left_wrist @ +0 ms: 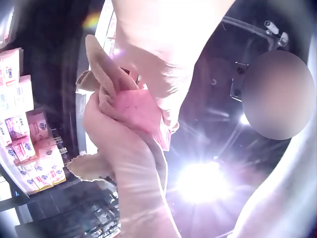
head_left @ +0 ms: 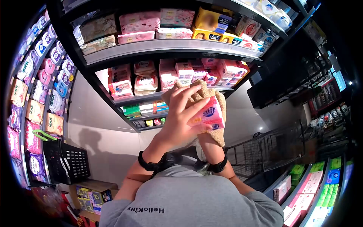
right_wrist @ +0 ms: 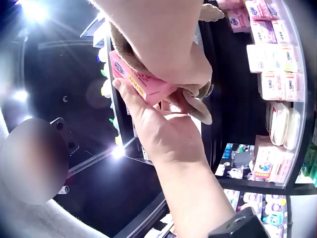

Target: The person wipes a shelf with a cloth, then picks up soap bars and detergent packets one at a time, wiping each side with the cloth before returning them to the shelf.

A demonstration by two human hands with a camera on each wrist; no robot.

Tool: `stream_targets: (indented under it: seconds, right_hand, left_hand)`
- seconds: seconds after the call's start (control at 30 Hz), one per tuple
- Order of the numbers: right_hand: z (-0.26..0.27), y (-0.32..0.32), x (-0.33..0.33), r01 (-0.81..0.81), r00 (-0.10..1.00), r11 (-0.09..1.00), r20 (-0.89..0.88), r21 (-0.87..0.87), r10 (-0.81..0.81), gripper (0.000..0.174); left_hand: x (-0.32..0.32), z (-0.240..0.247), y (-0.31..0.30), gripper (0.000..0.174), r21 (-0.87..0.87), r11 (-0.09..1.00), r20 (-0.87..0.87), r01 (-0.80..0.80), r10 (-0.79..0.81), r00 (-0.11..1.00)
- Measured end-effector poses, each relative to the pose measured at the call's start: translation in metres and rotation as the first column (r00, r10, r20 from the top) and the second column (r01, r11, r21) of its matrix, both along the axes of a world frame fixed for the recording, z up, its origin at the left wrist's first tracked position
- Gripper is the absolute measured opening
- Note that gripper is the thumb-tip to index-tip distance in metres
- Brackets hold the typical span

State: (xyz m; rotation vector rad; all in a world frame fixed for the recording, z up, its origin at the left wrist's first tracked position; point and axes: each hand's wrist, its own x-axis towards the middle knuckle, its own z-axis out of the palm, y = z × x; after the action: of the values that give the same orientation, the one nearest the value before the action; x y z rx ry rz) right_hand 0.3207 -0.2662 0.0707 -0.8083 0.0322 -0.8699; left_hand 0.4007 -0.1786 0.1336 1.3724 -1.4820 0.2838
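A pink printed pack (head_left: pixel 208 115) lies against a fuzzy beige cloth (head_left: pixel 220 133) at chest height. My left hand (head_left: pixel 180 109) grips the pack and cloth, fingers spread over the front; in the right wrist view the left thumb lies along the pack (right_wrist: pixel 143 84). My right hand (left_wrist: pixel 116 131) curls around the beige cloth (left_wrist: pixel 91 166) from the other side, close to the pink pack (left_wrist: pixel 136 109). In the head view the right fingers are hidden behind cloth and pack.
Ahead stands a shelf (head_left: pixel 170 46) of pink and yellow packs. Wipes line the left shelves, with a black basket (head_left: pixel 70 160) below and a carton (head_left: pixel 100 185) nearby. A wire cart (head_left: pixel 261 151) is at right, beside shelves of tissue packs (head_left: pixel 302 196).
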Motion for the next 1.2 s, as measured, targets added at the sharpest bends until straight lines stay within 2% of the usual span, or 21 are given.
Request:
stream_targets:
  seconds: [0.07,0.1,0.13,0.23,0.27,0.37,0.57,0.73,0.8,0.83,0.87,1.1,1.13,1.2]
  right_hand:
    - [0.001,0.000,-0.001,0.005,1.000,1.000,0.011,0.003,-0.005,0.044]
    - [0.001,0.001,-0.002,0.007,1.000,1.000,0.018,0.005,-0.007,0.044]
    - [0.000,0.002,-0.002,0.007,1.000,1.000,0.025,0.009,-0.007,0.044]
    - [-0.002,0.003,-0.002,0.013,0.999,1.000,0.036,0.015,-0.013,0.045]
    - [-0.003,0.003,0.000,0.015,0.999,1.000,0.042,0.018,-0.016,0.045]
    - [-0.001,0.006,-0.001,0.024,0.998,0.999,0.054,0.026,-0.025,0.045]
    - [-0.009,0.005,0.001,-0.007,0.998,1.000,0.063,0.029,0.006,0.044]
    - [-0.033,0.001,0.010,-0.064,0.996,0.998,0.070,0.014,0.063,0.044]
    - [-0.034,0.005,0.016,-0.048,0.997,0.995,0.069,0.091,0.042,0.043]
    - [-0.025,0.008,0.015,-0.070,0.995,0.980,0.079,0.185,0.056,0.036]
    - [-0.020,0.009,0.017,-0.078,0.995,0.981,0.075,0.180,0.065,0.035]
    - [0.000,0.004,0.011,-0.063,0.998,0.997,0.023,0.033,0.063,0.030]
    - [0.002,0.002,0.012,-0.063,0.998,0.998,0.014,0.009,0.063,0.030]
    - [0.012,-0.002,0.011,-0.037,0.999,0.994,-0.036,-0.098,0.033,0.028]
  left_hand:
    - [0.004,-0.004,0.000,0.064,-0.012,0.999,0.004,0.042,-0.042,0.999]
    - [0.006,-0.003,-0.002,0.069,-0.023,0.987,0.010,0.156,-0.156,0.988]
    - [0.006,0.001,0.001,0.074,0.052,0.979,0.055,0.198,-0.201,0.978]
    - [-0.003,-0.004,0.001,0.085,0.058,0.989,0.008,0.134,-0.134,0.991]
    - [-0.003,-0.005,0.002,0.089,0.116,0.983,-0.027,0.145,-0.143,0.989]
    - [-0.004,-0.011,0.001,0.089,0.032,0.993,-0.066,0.113,-0.111,0.992]
    - [0.000,-0.011,0.003,0.073,-0.057,0.987,-0.087,0.152,-0.156,0.984]
    - [0.003,-0.011,0.006,0.067,-0.080,0.989,-0.073,0.122,-0.127,0.989]
    - [0.008,-0.008,0.008,0.059,-0.048,0.995,0.026,0.088,-0.087,0.996]
    - [0.009,-0.010,0.007,0.052,-0.045,0.993,-0.029,0.106,-0.107,0.994]
    - [0.010,-0.011,0.007,0.052,-0.054,0.993,-0.037,0.109,-0.111,0.993]
    - [0.012,-0.012,0.006,0.054,-0.073,0.994,-0.070,0.084,-0.089,0.994]
    - [0.011,-0.014,0.004,0.053,-0.092,0.995,-0.061,0.038,-0.044,0.997]
    - [0.011,-0.020,0.003,0.053,-0.062,0.997,-0.088,0.040,-0.045,0.995]
